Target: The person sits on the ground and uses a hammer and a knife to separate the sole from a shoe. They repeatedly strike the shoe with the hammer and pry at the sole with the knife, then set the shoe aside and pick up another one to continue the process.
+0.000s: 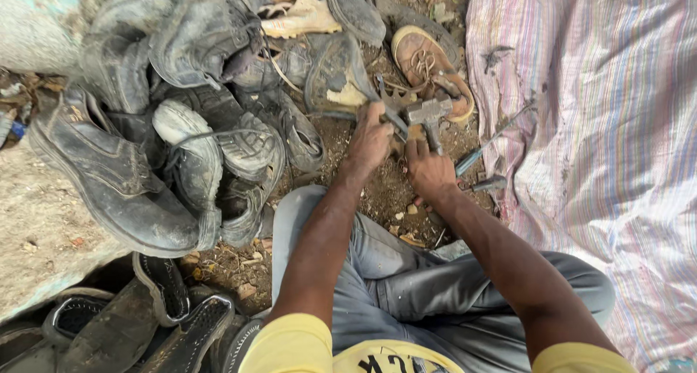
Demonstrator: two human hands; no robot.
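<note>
A hammer (428,115) is gripped by the right hand (430,171); a worn shoe sole (341,79) is clamped by the left hand (370,137). One sole is being worked; a heap of old shoes (181,112) lies untouched beside it.

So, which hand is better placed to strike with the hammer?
Probably the right hand: it already grips the hammer by its handle, head raised over the ground. The left hand is busy holding a metal piece beside it.

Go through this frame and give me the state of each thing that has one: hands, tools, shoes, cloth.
left hand: closed on a metal tool
right hand: gripping the hammer
hammer: held, head up over the dirt
pile of worn shoes: heaped, dirty, several overturned
brown shoe: lying sole-down, laces loose
screwdriver: lying unheld at the cloth's edge
striped cloth: spread, wrinkled
</note>
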